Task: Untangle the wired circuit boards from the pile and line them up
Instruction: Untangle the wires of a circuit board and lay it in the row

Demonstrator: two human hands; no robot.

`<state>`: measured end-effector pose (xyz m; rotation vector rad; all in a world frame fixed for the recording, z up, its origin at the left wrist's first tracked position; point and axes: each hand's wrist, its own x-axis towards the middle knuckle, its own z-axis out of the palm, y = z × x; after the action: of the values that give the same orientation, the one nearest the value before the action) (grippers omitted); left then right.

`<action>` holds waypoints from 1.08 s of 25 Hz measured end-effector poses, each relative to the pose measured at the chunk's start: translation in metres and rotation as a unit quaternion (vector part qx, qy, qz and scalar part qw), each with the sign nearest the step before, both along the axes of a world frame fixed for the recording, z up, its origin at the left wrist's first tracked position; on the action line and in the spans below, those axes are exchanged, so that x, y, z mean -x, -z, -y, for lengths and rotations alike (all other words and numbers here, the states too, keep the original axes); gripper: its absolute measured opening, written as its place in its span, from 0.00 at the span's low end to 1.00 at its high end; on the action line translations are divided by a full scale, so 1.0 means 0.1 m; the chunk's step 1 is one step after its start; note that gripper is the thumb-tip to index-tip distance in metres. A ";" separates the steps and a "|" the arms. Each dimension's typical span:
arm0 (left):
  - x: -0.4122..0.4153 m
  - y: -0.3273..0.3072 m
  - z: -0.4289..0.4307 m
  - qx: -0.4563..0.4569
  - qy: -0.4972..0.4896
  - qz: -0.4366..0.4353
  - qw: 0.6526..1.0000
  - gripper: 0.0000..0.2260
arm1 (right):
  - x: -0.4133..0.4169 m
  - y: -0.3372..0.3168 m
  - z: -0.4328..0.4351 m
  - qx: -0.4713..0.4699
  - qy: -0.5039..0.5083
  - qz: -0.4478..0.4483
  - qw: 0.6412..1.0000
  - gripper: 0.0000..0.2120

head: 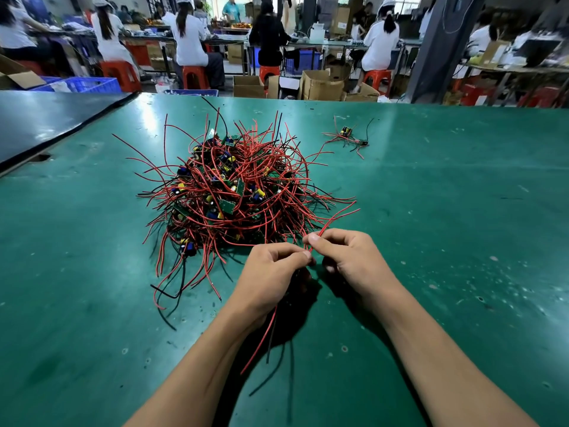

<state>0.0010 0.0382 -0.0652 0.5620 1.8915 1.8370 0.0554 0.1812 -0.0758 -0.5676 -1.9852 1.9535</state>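
1. Pinching one red wire [338,221] between right hand [348,257] thumb and forefinger, teasing it from the pile [240,192] in the bench's [462,211] middle.
2. Gripping trailing leads [264,332] in curled left hand [271,272], probably steadying a hidden board.
3. Noting freed boards [348,135] toward the far edge, likely set apart against re-tangling.

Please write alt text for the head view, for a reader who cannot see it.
A left hand and a right hand pinch red wires beside a tangled pile of wired circuit boards on a green table. A few separated boards lie farther back.
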 end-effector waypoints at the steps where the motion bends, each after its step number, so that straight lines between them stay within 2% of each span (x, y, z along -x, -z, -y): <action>1: 0.00 -0.01 0.00 0.001 0.002 0.006 1.000 0.09 | 0.02 0.01 -0.02 -0.033 0.026 0.000 0.999 0.13; 4: -0.01 -0.02 0.01 0.007 0.019 0.014 1.000 0.08 | 0.06 0.07 -0.12 -0.082 0.107 -0.014 0.991 0.12; 8: -0.02 -0.03 0.02 0.017 0.050 0.004 0.999 0.08 | 0.08 0.10 -0.23 -0.073 0.168 -0.024 0.983 0.14; 14: 0.02 -0.03 0.03 0.004 0.068 0.015 0.998 0.10 | 0.09 -0.02 -0.25 0.188 0.155 -0.100 0.965 0.14; 20: 0.02 -0.03 0.05 0.004 0.086 0.014 0.996 0.08 | 0.07 -0.12 -0.21 0.346 0.123 -0.094 0.925 0.18; 22: 0.02 -0.03 0.05 0.002 0.078 0.012 0.997 0.08 | 0.07 -0.11 -0.19 0.336 0.122 -0.098 0.929 0.16; 24: 0.02 -0.03 0.05 -0.005 0.062 0.018 0.998 0.08 | 0.05 -0.09 -0.16 0.265 0.103 -0.094 0.954 0.14; 27: 0.01 -0.01 0.03 -0.019 0.040 0.021 0.999 0.07 | 0.01 -0.05 -0.07 0.171 -0.013 -0.032 0.985 0.14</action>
<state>0.0003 0.0347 -0.0641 0.5989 1.7840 1.8239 0.0543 0.1880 -0.0710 -0.5503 -1.6345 2.3177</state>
